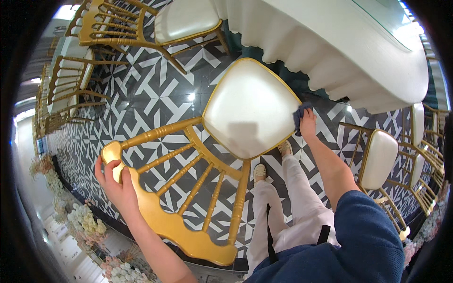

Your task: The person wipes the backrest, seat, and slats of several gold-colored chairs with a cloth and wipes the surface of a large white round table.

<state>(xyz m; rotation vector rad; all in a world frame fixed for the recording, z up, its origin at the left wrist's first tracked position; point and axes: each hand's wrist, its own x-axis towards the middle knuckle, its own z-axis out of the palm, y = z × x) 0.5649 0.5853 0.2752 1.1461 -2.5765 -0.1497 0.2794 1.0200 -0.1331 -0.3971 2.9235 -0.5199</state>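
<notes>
A gold chair [155, 219] with a spindle back stands in front of me, its padded white seat [250, 104] facing up. My left hand [115, 184] is closed round the far left end of the chair's top rail, fingers curled over the gold wood. On the right, my right hand [307, 123] presses a dark blue cloth [300, 115] against the seat's right edge. Part of the cloth is hidden under the fingers. A shadow falls on the near part of the seat.
A round table with a white cloth [325, 47] stands at the far right, close to the seat. More gold chairs [188, 21] are at the far left and to the right [380, 153]. Pale flowers [87, 221] line the left side. The floor [160, 99] has black and white patterned tiles.
</notes>
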